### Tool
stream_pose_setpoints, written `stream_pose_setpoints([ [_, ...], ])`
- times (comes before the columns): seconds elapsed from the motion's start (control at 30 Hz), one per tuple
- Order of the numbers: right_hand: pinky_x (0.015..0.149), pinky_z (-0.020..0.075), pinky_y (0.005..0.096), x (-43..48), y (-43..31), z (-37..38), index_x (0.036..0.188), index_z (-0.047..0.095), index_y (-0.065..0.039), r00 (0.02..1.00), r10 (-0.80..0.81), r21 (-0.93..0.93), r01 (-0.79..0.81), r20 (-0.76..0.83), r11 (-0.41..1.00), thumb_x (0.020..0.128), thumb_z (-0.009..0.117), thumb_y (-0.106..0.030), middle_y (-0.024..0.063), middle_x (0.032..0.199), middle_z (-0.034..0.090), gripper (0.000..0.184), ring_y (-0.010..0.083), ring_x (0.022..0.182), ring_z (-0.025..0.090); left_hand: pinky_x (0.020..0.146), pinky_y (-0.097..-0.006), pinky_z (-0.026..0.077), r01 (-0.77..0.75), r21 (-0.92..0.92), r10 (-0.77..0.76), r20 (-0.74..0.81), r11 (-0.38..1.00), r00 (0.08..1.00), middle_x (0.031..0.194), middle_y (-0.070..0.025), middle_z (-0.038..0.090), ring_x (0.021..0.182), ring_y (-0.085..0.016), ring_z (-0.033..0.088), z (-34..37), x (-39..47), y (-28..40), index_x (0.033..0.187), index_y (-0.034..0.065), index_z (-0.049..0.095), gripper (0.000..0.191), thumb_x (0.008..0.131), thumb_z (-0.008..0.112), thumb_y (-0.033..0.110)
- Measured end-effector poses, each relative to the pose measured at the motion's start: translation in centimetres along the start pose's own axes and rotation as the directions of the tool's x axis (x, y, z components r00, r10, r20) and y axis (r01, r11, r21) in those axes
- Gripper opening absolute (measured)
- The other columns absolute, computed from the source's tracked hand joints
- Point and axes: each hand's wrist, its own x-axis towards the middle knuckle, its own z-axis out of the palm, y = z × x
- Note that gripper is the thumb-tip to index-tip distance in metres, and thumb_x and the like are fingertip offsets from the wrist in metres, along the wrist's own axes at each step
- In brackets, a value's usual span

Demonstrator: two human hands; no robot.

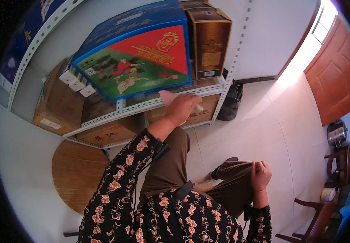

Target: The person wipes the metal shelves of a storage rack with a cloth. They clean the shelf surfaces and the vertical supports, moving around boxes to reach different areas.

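My left hand grips a cloth, its pink part sticking out on the left and a pale end showing on the right. It is over the front rail of a white perforated metal shelf, just below a large blue, red and green carton. The cloth's middle is hidden by the fingers. My right hand is closed at my knee, with the fabric of my brown trouser leg bunched at the fingers.
Brown-and-gold boxes stand right of the carton; small white-ended boxes lie left. Cardboard boxes fill lower places. A black plastic bag is beside the rack. A round woven panel, wooden chair and brown door surround me.
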Motion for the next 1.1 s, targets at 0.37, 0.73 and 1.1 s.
stream_pose_setpoints([
  [0.37,0.057,0.0427,0.0441,-0.6,0.8,0.2,0.07,0.05,-0.004,0.998,-0.052,-0.063,0.049,-0.047,0.997,0.093,0.065,-0.019,0.0116,0.069,0.052,0.032,0.0319,0.063,0.054,0.097,-0.043,0.046,-0.195,0.234,0.216,-0.064,0.952,0.974,0.118,-0.013,0.059,0.114,-0.035,0.056,4.5,6.1,-2.9,0.119,0.0072,0.06,0.038,0.081,0.061,0.005],
  [0.73,0.057,0.0414,0.0436,-1.1,-0.1,0.1,0.069,0.048,-0.004,0.955,-0.256,-0.225,0.219,-0.15,0.95,0.095,0.064,-0.015,0.0114,0.07,0.051,0.032,0.0317,0.064,0.052,0.111,-0.0408,0.04,-0.125,0.27,0.143,-0.047,0.955,0.989,0.136,-0.0143,0.057,0.131,-0.032,0.051,0.5,-0.4,-4.9,0.132,0.0046,0.058,0.044,0.088,0.058,0.007],
  [1.1,0.059,0.0431,0.0473,-0.6,0.8,1.0,0.068,0.048,-0.004,1.0,-0.022,-0.134,0.021,-0.009,0.991,0.089,0.068,-0.015,0.013,0.07,0.051,0.031,0.0354,0.067,0.054,0.09,-0.0422,0.051,0.056,0.312,-0.025,-0.101,0.948,0.995,0.119,-0.0114,0.063,0.11,-0.032,0.059,-3.4,-1.5,-5.7,0.125,0.0096,0.064,0.038,0.088,0.058,0.007],
])
